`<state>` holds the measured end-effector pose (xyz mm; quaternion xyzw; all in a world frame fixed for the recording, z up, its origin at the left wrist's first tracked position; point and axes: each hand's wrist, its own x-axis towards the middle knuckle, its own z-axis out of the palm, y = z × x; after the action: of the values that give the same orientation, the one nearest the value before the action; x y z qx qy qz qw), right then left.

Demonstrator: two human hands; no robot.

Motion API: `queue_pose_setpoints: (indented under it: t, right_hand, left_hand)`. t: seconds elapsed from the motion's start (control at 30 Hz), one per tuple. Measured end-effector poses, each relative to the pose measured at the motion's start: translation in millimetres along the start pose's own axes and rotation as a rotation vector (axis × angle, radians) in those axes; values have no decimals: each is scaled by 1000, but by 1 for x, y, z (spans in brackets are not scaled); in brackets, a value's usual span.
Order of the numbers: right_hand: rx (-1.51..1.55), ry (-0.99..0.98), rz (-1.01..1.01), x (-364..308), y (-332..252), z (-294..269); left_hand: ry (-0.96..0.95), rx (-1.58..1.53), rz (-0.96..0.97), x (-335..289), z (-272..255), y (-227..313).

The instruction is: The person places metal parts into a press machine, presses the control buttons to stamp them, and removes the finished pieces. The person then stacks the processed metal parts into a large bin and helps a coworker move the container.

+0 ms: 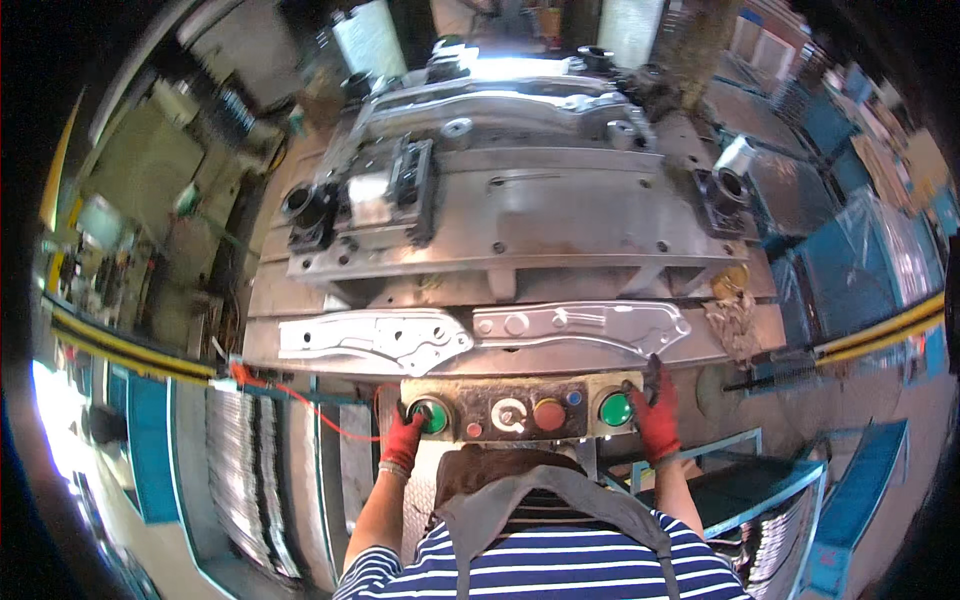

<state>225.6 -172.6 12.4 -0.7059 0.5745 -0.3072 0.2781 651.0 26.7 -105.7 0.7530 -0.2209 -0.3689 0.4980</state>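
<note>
Both hands wear red gloves with dark fingertips. My left hand (402, 440) is at the left end of a control panel (455, 392), its fingers at the left green push button (434, 416). At the panel's right end, my right hand (658, 420) has its fingers apart, with the thumb beside the right green button (615, 409). Neither hand holds anything that I can see. Just beyond the panel, two stamped metal parts lie end to end on the press bed: a left part (370, 338) and a right part (585, 325).
Farther back stands a steel die (570, 215) with guide posts, bearing another long shaped part (490, 105). A red knob (548, 414) sits mid-panel. Racks of stacked metal parts (240, 470) stand at lower left. A blue frame (770, 490) is at lower right, and yellow-striped bars (880, 335) flank the sides.
</note>
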Motion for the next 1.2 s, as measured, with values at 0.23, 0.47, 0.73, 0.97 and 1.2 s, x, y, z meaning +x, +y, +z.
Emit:
queue_pose_setpoints:
  t: [0.23,0.47,0.73,0.97,1.2]
  right_hand:
    - [116,-245,-179,48,-94,57]
    - [-806,-450,-606,103,-94,117]
    - [-837,-530,-608,125,-78,95]
    - [-894,-485,-514,123,-65,76]
    - [-816,-520,-652,136,-47,72]
  left_hand:
    - [-134,29,-155,-8,-18,11]
    - [44,16,-25,-3,-28,2]
    - [167,-234,-47,3,-25,30]
    - [337,-137,179,-1,-13,40]
    - [296,-167,224,-14,6,46]
